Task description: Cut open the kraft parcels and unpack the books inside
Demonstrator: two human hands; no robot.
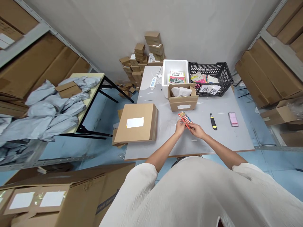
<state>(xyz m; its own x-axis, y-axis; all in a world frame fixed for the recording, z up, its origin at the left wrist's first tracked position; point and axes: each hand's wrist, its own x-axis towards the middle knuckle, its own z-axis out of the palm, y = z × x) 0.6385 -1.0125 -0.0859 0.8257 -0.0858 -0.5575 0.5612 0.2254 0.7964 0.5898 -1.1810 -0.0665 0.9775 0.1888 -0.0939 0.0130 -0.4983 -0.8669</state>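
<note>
Over the grey table, my left hand [180,126] and my right hand [197,130] both grip the near end of a small flat colourful pack [185,118]. The pack is red with striped, pencil-like shapes on its face; its exact contents are too small to make out. Just beyond it stands an open cardboard box [183,103] with a white wrapped thing [181,91] inside. To the right of my right hand lies a black and yellow box cutter [213,121]. Left of my left hand sits a closed cardboard carton [136,134] with a white label.
Behind the open box are a white bin [165,74] holding booklets and a black plastic crate [224,77]. A pink phone-like item [233,119] and a power strip [153,83] lie on the table [163,145]. Grey parcels [56,107] cover a side table; shelves with cartons flank both sides.
</note>
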